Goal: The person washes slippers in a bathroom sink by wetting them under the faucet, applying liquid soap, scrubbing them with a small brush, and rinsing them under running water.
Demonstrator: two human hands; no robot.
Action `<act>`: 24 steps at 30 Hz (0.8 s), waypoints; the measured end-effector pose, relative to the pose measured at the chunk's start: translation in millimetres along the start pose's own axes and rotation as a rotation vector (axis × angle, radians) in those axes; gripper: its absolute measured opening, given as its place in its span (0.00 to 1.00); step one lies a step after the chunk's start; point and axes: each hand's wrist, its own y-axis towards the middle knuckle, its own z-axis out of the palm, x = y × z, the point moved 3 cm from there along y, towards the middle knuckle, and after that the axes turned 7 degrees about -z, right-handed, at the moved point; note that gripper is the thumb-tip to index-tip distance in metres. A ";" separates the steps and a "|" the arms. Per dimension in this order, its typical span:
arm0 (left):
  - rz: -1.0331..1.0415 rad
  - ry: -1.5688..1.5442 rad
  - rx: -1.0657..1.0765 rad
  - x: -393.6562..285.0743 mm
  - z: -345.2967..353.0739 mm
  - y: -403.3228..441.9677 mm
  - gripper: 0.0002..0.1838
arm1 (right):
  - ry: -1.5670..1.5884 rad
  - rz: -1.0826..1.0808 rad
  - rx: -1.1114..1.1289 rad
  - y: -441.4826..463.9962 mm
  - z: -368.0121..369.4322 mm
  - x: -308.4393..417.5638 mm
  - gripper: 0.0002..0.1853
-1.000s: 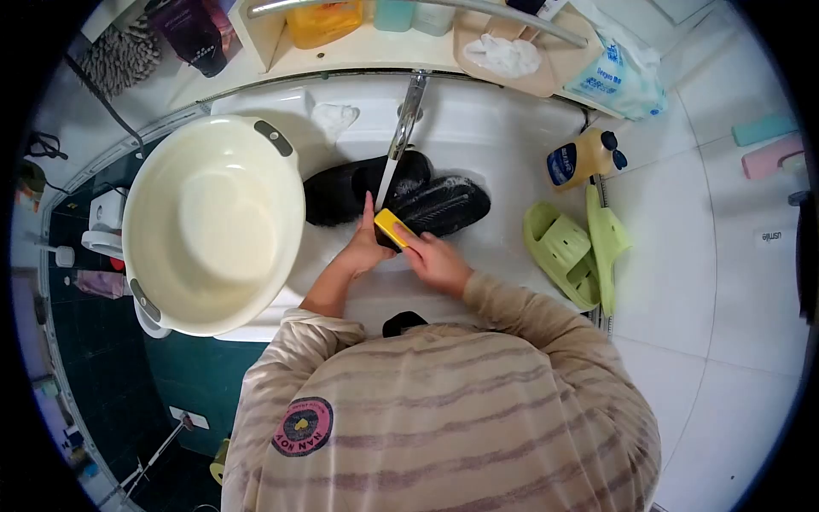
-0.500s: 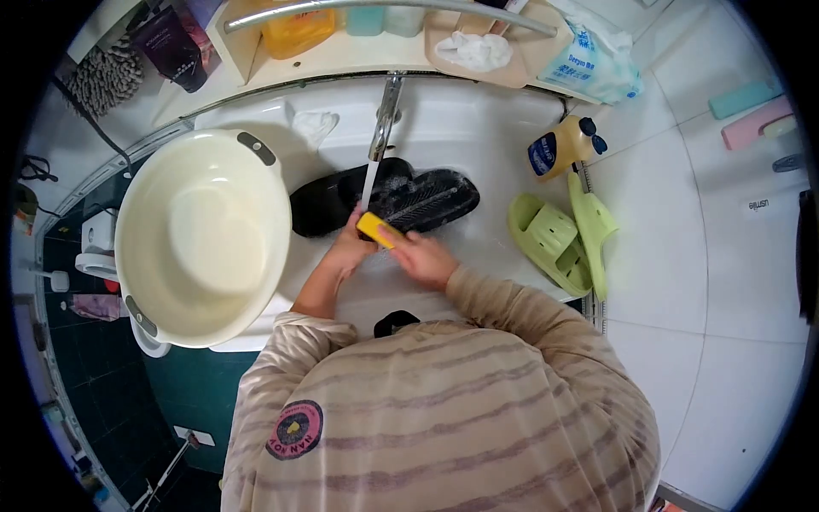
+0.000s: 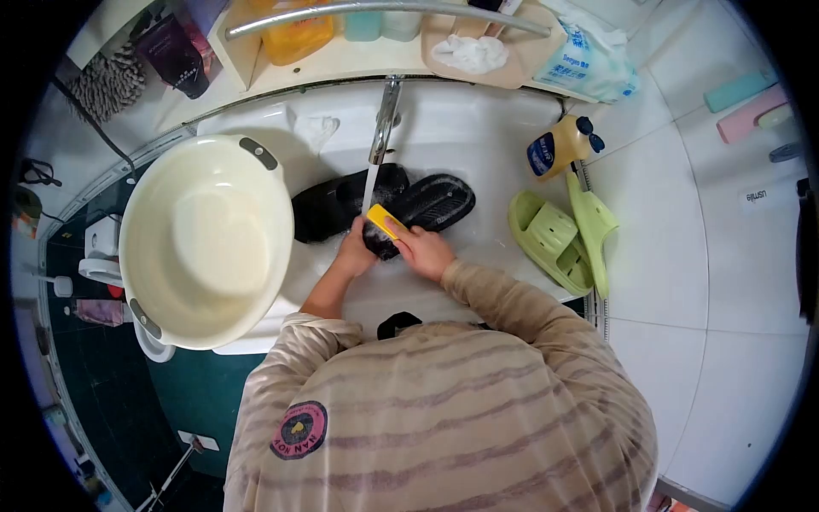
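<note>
My left hand (image 3: 354, 250) grips the near end of a wet black slipper (image 3: 439, 200), which lies at a slant in the white sink (image 3: 503, 256). In my right hand (image 3: 428, 253) is a yellow scrubbing brush (image 3: 385, 220), its working side against the slipper's footbed close to my left fingers. White suds show around the brush. A second black slipper (image 3: 324, 209) lies behind and to the left, partly overlapped. Water runs from the chrome tap (image 3: 386, 124) just beside the brush.
A large cream basin (image 3: 209, 247) rests over the sink's left side. At right are green slippers (image 3: 554, 243) and a yellowish bottle (image 3: 559, 149) with a dark cap. A shelf (image 3: 358, 64) behind the tap holds bottles, a tray and a wipes pack (image 3: 589, 64).
The brush has shifted slightly up and away along the slipper. The slipper's near end has come into view beneath it, between my hands. The tap still runs.
</note>
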 end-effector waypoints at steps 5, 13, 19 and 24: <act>-0.074 0.170 0.019 -15.4 -5.7 -8.9 0.50 | 0.027 0.530 -0.120 -10.8 -40.4 -99.5 0.26; -0.209 0.337 0.050 -18.1 -1.0 -11.3 0.48 | -0.053 0.563 -0.234 -47.6 -19.2 -90.3 0.31; -0.243 0.016 0.107 2.6 2.3 4.0 0.56 | 0.034 0.305 0.015 -45.8 -5.8 -25.1 0.33; -0.552 -0.450 0.303 -4.7 -6.6 -12.3 0.55 | 0.091 -0.082 0.347 -40.5 -12.1 -16.1 0.30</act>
